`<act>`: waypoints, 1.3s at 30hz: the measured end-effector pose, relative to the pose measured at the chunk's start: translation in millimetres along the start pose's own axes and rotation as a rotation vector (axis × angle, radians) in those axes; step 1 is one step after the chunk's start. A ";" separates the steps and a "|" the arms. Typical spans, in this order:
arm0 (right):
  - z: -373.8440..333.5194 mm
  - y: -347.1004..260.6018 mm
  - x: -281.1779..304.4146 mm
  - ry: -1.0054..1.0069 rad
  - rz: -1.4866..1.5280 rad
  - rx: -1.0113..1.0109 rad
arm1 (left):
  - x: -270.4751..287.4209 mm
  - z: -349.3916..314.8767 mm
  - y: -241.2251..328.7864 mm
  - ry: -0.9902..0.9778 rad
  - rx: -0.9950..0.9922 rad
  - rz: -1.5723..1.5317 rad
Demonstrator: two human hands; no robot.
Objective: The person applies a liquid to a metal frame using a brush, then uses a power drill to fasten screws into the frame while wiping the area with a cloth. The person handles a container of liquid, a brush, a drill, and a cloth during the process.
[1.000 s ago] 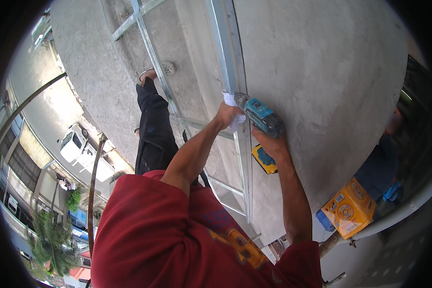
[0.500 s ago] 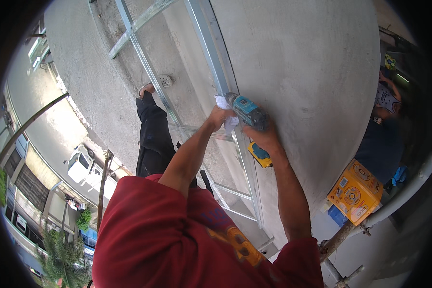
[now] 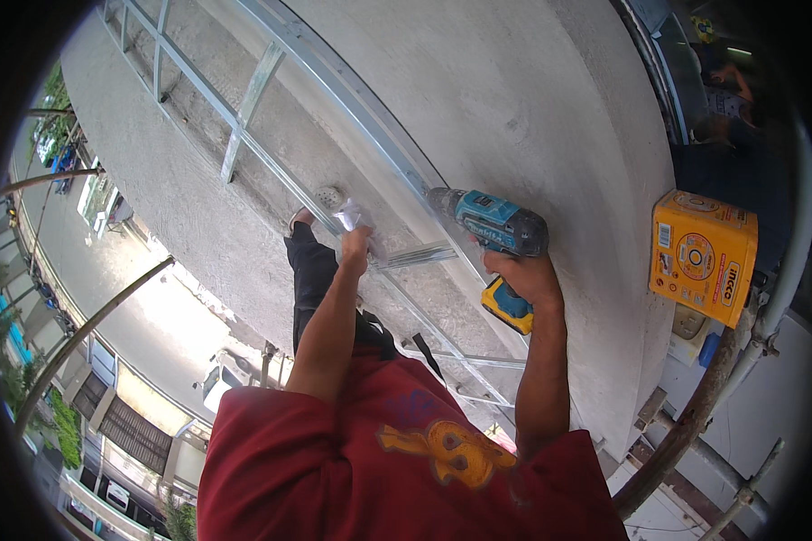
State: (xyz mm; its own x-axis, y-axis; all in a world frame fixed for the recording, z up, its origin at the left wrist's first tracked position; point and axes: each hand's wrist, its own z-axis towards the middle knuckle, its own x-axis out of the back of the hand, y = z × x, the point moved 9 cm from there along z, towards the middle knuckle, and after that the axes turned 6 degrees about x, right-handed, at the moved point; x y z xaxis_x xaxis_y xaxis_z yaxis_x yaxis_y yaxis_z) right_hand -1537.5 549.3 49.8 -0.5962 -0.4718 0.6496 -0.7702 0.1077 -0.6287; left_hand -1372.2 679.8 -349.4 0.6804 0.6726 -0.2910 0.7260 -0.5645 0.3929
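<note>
My right hand (image 3: pixel 530 278) is wrapped round the handle of a teal and black cordless drill (image 3: pixel 496 221) with a yellow battery (image 3: pixel 507 307) at its base. The drill points left, its chuck over the edge of a galvanized metal channel (image 3: pixel 334 68); whether they touch I cannot tell. Farther left, my left hand (image 3: pixel 355 252) grips a crumpled white bag or wrapper (image 3: pixel 361 222), its contents hidden. That hand is over the metal framing, near a cross piece (image 3: pixel 415 256).
Grey plastered wall (image 3: pixel 550 99) runs beside the framing. An orange printed box (image 3: pixel 704 257) stands at the right near scaffold pipes (image 3: pixel 789 225). Another person (image 3: pixel 726 95) is at the far right. Below on the left lies a street with a white vehicle (image 3: pixel 221 379).
My left hand has moved left, away from the drill's chuck, taking the white bag or wrapper along. My right hand keeps the drill near the channel. The whole view has turned and shifted.
</note>
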 end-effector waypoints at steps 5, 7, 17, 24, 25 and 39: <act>-52.0 74.4 -14.5 -0.074 0.374 -0.149 | 20.8 -46.7 166.2 -0.126 -0.265 0.417; -60.8 91.2 -18.0 -0.117 0.391 -0.229 | 20.4 -71.6 218.6 -0.095 -0.354 0.608; -91.5 151.1 -43.0 -0.274 0.245 -0.403 | -54.8 -202.5 293.3 -0.410 -0.345 0.857; -99.5 131.9 -15.2 -0.192 0.199 -0.436 | -199.3 -339.1 380.6 -0.822 -0.842 1.247; -100.6 141.2 -20.4 -0.147 0.234 -0.445 | -211.2 -354.6 396.5 -0.694 -0.776 1.165; -139.3 126.1 -10.4 0.199 0.276 -0.325 | -511.8 -627.8 240.2 -1.402 -2.504 2.456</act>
State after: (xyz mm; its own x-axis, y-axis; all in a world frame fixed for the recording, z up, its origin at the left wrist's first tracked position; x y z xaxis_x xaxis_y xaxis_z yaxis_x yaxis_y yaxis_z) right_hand -1660.0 689.7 23.4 -0.7964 -0.2131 0.5660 -0.5885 0.4890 -0.6439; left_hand -1608.9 500.4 441.6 -0.0655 0.4373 0.8969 0.1568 0.8922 -0.4235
